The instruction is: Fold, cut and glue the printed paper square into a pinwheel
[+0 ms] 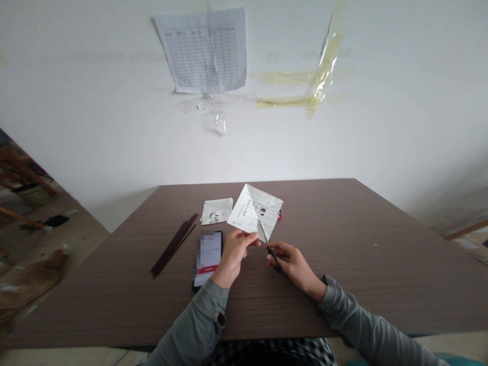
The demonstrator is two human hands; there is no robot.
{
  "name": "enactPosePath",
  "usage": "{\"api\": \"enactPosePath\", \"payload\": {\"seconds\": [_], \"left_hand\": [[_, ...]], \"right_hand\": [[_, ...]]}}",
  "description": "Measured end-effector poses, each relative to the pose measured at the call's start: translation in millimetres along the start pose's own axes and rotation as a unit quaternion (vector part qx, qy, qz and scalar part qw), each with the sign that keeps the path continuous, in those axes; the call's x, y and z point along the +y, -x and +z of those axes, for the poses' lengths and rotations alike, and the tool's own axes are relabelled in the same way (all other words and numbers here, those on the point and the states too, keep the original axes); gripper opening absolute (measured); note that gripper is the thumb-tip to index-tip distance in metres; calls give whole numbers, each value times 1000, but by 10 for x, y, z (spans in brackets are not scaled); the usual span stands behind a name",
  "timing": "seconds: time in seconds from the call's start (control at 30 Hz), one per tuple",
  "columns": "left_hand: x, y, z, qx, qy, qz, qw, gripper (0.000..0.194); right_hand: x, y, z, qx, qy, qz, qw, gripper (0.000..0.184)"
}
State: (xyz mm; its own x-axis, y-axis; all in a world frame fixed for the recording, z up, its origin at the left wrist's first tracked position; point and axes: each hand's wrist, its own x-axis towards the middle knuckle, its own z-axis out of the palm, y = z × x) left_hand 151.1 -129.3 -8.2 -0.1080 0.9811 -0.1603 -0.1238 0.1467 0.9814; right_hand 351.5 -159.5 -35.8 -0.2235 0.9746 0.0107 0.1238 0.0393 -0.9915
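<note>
Grip status, left hand (234, 249): thumb and fingers pinched shut on the lower corner of a folded white paper sheet (259, 211), raised clear of the table, apparently to leave the free edge accessible to the blades. Grip status, right hand (292, 264): curled closed around black-handled steel scissors (271, 252), blades angled up and away, tips reaching the sheet's lower edge; blade opening not determinable from this view. Background: flat white painted wall (95, 127), carrying a printed grid form (200, 51), column headings too small to read, plus strips of yellowed adhesive tape (301, 86). Below: wide brown wood-grain laminate table (343, 239), with the hands and sheet above its middle. Sheet markings: black-and-white cartoon figure and dark text columns, illegible at this resolution. Left of the hands, flat on the table: black smartphone (207, 259), screen partly pixelated, red band across the display, remaining text unreadable. Further left: bundle of thin dark brown sticks (174, 244), laid diagonally, parallel and together. Beyond the phone: small stack of printed paper slips (216, 211), also bearing a cartoon figure. Just behind the sheet: small red object (279, 214), identity unclear. At the left wrist: dark watch strap (220, 320), worn on a grey long sleeve (194, 330).
</note>
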Motion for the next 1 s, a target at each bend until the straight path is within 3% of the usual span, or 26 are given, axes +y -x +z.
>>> {"api": "enactPosePath", "payload": {"seconds": [0.8,1.0], "left_hand": [[34,45,23,-9,36,-5,999,21],[-3,10,8,-16,53,21,998,34]], "right_hand": [[63,-5,4,6,-1,-13,1000,55],[71,-9,-6,7,19,-29,999,48]]}}
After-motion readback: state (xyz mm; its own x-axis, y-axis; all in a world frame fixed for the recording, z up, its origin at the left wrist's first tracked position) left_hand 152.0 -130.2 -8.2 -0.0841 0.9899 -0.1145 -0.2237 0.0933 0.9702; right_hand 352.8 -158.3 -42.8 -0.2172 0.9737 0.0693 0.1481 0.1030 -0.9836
